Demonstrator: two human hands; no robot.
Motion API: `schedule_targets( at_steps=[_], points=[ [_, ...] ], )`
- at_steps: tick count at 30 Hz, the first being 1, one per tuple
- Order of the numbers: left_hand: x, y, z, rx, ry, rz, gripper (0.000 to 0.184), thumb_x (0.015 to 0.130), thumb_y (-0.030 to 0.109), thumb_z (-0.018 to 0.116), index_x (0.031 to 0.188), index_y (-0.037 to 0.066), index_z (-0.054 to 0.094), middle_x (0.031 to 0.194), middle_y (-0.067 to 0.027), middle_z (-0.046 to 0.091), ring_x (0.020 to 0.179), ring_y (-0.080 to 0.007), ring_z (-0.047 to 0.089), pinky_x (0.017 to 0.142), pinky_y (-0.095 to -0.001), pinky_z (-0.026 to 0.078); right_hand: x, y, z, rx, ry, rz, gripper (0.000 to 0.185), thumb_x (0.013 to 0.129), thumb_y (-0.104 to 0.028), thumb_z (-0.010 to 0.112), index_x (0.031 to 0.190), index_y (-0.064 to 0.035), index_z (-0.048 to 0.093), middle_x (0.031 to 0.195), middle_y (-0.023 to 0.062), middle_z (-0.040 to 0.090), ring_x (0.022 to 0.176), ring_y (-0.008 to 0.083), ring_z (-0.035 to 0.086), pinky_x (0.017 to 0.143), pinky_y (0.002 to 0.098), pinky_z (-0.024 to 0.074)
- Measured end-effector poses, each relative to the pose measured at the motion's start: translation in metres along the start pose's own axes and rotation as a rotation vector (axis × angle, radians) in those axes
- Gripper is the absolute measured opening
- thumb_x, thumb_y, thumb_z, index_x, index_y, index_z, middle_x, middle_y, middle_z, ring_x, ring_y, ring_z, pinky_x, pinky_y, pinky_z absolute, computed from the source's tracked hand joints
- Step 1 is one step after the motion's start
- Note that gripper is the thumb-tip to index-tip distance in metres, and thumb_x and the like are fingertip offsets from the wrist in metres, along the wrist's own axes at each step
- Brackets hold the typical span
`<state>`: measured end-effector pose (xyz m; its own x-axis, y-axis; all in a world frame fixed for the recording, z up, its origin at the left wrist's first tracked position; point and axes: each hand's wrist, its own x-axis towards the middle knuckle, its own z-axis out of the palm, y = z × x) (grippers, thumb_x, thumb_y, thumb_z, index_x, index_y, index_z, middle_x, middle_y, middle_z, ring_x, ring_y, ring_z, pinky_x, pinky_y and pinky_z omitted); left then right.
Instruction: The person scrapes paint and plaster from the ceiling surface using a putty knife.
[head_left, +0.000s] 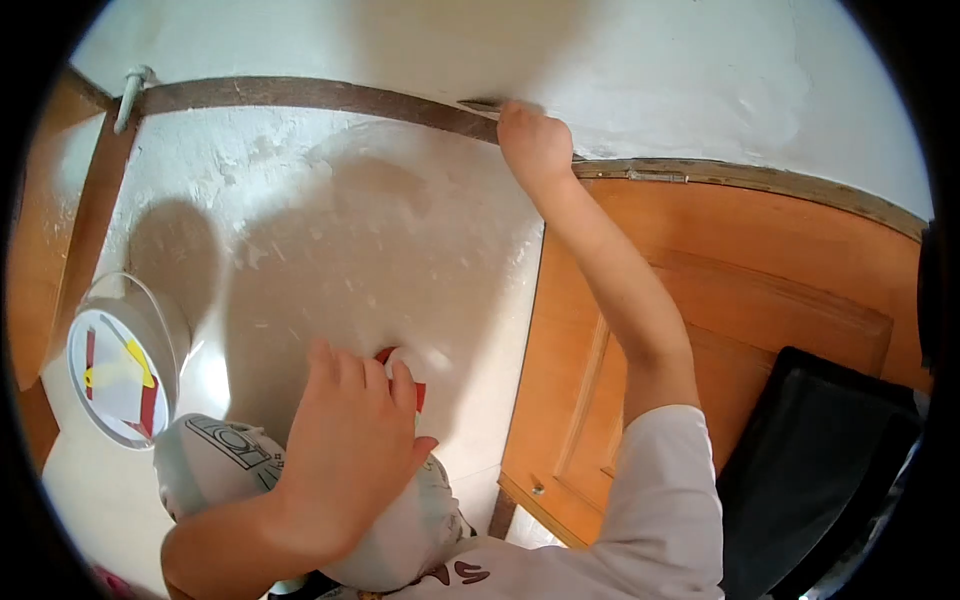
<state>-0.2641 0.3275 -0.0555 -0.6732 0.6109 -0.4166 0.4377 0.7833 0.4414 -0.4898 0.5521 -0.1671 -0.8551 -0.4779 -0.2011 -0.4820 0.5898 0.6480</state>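
Note:
My right hand point(537, 148) is closed around what looks like a putty knife point(481, 104); its thin dark blade points left, and the handle is hidden in my fist. The blade is at the pale wall point(690, 80), just over the brown baseboard point(300, 94). My left hand point(355, 435) hangs over my legs with its fingers stretched out and nothing in them. Below its fingertips, partly covered, is a red and white thing point(419, 392) that I cannot make out.
A white bucket point(165, 330) with a wire handle stands on the left. The floor point(330, 240) has white smears and crumbs. An orange wooden door point(760, 270) lies to the right, with a black flat object point(815, 470) before it. A doorstop point(128, 100) juts out at upper left.

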Motion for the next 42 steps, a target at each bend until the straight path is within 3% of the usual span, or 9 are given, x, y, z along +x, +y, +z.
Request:
schedule_targets(
  at_steps=[5,8,14,20,23,26,32,35,42],
  points=[
    [-0.009,0.003,0.006,0.005,0.101,-0.038,0.058,0.075,0.047,0.056,0.108,-0.001,0.053,0.088,-0.0155,0.056,0.091,-0.0292,0.053,0.093,-0.0441,0.032,-0.016,0.018,0.011,0.197,0.004,-0.004,0.013,0.076,-0.009,0.051,0.087,-0.0030,0.053,0.069,0.0090,0.063,0.066,0.0213,0.063,0.049,0.0304,0.0488],
    [-0.013,0.005,0.005,0.004,0.110,-0.045,0.057,0.076,0.047,0.055,0.108,-0.001,0.053,0.088,-0.0155,0.056,0.092,-0.0288,0.052,0.093,-0.0438,0.033,-0.026,0.026,0.021,0.074,-0.111,0.027,0.013,0.078,-0.010,0.049,0.087,-0.0021,0.053,0.071,0.0106,0.063,0.064,0.0226,0.063,0.049,0.0320,0.0488],
    [-0.014,0.002,0.009,0.014,0.154,-0.035,0.056,0.078,0.047,0.053,0.107,-0.001,0.053,0.088,-0.0156,0.056,0.092,-0.0290,0.052,0.093,-0.0441,0.033,-0.030,0.021,0.012,0.092,-0.011,0.045,0.013,0.079,-0.012,0.047,0.086,-0.0029,0.054,0.066,0.0111,0.063,0.059,0.0231,0.064,0.049,0.0323,0.0493],
    [-0.011,-0.003,0.006,0.046,0.123,-0.032,0.058,0.078,0.046,0.053,0.110,-0.002,0.052,0.091,-0.0171,0.056,0.094,-0.0299,0.051,0.094,-0.0446,0.032,0.019,-0.042,0.020,0.205,0.025,-0.050,0.012,0.078,-0.012,0.048,0.079,-0.0044,0.057,0.068,0.0111,0.064,0.063,0.0237,0.064,0.051,0.0337,0.0501],
    [-0.010,-0.004,0.004,0.029,0.080,-0.032,0.058,0.078,0.046,0.053,0.111,-0.002,0.052,0.092,-0.0180,0.056,0.096,-0.0302,0.050,0.095,-0.0448,0.030,0.044,-0.088,0.022,0.290,-0.023,-0.084,0.015,0.078,-0.011,0.048,0.087,-0.0030,0.056,0.067,0.0104,0.063,0.062,0.0256,0.063,0.050,0.0354,0.0488],
    [-0.009,-0.007,0.002,-0.004,0.058,-0.054,0.058,0.079,0.046,0.052,0.111,-0.002,0.052,0.093,-0.0179,0.055,0.097,-0.0298,0.049,0.095,-0.0447,0.030,0.035,-0.099,0.029,0.313,0.146,-0.096,0.015,0.079,-0.011,0.048,0.089,-0.0025,0.056,0.067,0.0112,0.063,0.064,0.0264,0.064,0.050,0.0367,0.0490],
    [-0.004,-0.014,0.002,0.011,0.046,-0.011,0.057,0.079,0.046,0.052,0.111,-0.002,0.052,0.095,-0.0167,0.055,0.096,-0.0282,0.049,0.095,-0.0440,0.030,-0.029,-0.011,0.025,0.210,0.067,0.196,0.027,0.090,-0.031,0.042,0.077,-0.0088,0.049,0.056,0.0097,0.058,0.047,0.0288,0.058,0.041,0.0393,0.0455],
    [-0.002,-0.013,0.004,-0.008,0.023,0.004,0.057,0.079,0.046,0.052,0.110,-0.002,0.052,0.095,-0.0169,0.055,0.096,-0.0281,0.049,0.095,-0.0439,0.030,-0.034,0.018,0.031,0.184,0.197,0.192,0.028,0.087,-0.033,0.046,0.073,-0.0091,0.048,0.057,0.0071,0.057,0.047,0.0260,0.058,0.041,0.0374,0.0454],
    [-0.003,-0.016,0.002,-0.021,-0.017,-0.031,0.059,0.079,0.046,0.052,0.112,-0.003,0.051,0.096,-0.0178,0.055,0.098,-0.0291,0.049,0.097,-0.0441,0.029,-0.035,0.019,0.033,0.190,0.170,0.201,0.028,0.088,-0.033,0.046,0.073,-0.0095,0.049,0.055,0.0069,0.057,0.045,0.0250,0.057,0.040,0.0364,0.0436]
  ],
)
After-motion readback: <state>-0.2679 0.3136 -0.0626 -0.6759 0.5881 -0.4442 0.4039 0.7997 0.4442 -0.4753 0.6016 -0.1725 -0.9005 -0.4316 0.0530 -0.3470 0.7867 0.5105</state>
